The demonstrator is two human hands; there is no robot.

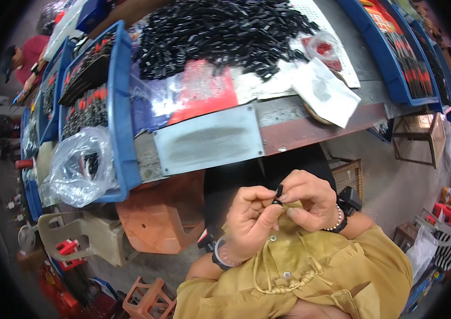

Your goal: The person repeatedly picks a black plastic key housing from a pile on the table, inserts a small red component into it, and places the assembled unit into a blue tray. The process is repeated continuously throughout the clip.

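Close to my chest, a small black plastic piece stands up between my fingertips. My left hand is closed, thumb and forefinger pinching its lower end. On the other side my right hand is closed too, its thumb and fingertips against the same piece. The fingers partly cover it, so its exact kind cannot be made out. Beyond my hands, a worn pale metal plate lies at the table's near edge. A large heap of similar-looking small black pieces spreads over the table.
Blue crates of black and red parts stand at left and right. White paper and a clear round dish lie right of the heap. An orange stool sits below the table. Another person is at far left.
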